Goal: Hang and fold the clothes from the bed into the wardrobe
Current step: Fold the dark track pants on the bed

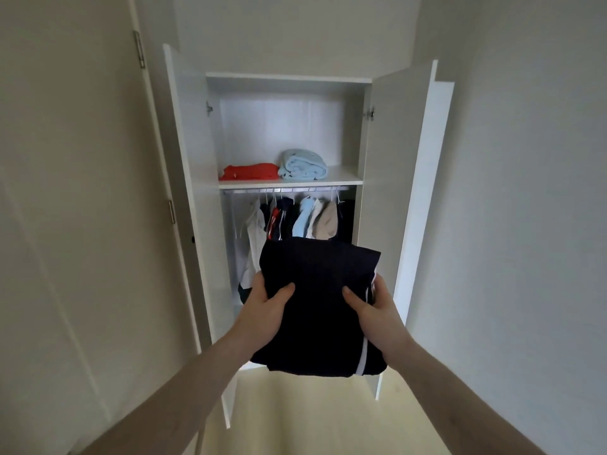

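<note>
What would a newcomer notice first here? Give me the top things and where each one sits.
A folded dark navy garment with white side stripes fills the centre, gripped by the left hand and right hand. Behind it stands the open white wardrobe, with a red folded item and light blue bundle on its shelf.

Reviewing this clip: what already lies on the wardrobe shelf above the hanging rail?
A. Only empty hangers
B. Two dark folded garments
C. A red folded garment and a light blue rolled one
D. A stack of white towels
C: a red folded garment lies on the shelf to the left of a light blue rolled garment, while both hands hold the dark folded garment below in front of the wardrobe.
</note>
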